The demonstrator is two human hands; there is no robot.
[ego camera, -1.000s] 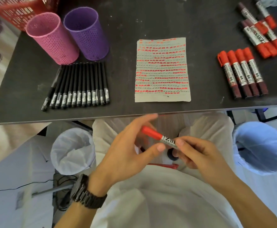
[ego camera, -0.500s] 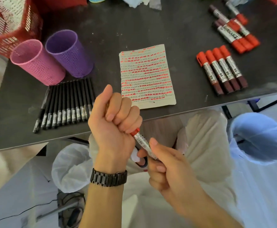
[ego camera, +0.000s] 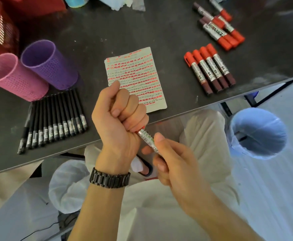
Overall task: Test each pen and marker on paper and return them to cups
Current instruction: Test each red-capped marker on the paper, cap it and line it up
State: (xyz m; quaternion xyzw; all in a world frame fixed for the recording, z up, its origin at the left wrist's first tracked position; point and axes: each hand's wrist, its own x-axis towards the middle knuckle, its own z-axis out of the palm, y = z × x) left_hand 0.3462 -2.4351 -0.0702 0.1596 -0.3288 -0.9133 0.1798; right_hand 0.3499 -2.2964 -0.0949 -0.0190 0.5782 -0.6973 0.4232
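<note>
A red marker [ego camera: 146,138] is held between both hands just in front of the table edge. My left hand [ego camera: 120,119] is a fist wrapped round its red cap end. My right hand [ego camera: 173,164] grips the silver barrel lower down. On the dark table [ego camera: 168,32] lies a paper sheet [ego camera: 137,73] covered with red strokes. A pink cup [ego camera: 12,77] and a purple cup [ego camera: 46,63] stand at the left. Several black pens [ego camera: 53,120] lie in a row below the cups. Red markers lie in a row [ego camera: 210,68] and in a looser pile [ego camera: 218,25] at the right.
A red basket [ego camera: 1,32] sits at the far left corner. Below the table edge are a white-lined bin [ego camera: 67,186] on the left and a blue-lined bin [ego camera: 258,133] on the right. My lap in white clothing fills the foreground.
My left hand went from pinching the marker with loose fingers to a fist round its cap. Both hands rose toward the table edge, and the view tilted.
</note>
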